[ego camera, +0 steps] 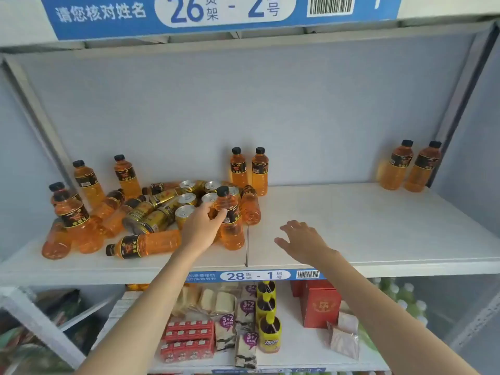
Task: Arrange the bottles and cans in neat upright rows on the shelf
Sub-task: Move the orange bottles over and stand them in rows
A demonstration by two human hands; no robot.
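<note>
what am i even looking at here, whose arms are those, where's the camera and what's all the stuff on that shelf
There is no machine here: the arms belong to a person, and the single picture comes from a wide-angle camera worn on their head, looking forward and down. They face a white shelf. On its left side lies a jumble of orange drink bottles and gold cans, many tipped over. Two bottles stand upright at the back, and two more stand at the far right. The left hand grips an upright bottle at the edge of the pile. The right hand hovers open over bare shelf, holding nothing. The shelf below holds packaged snacks.
</note>
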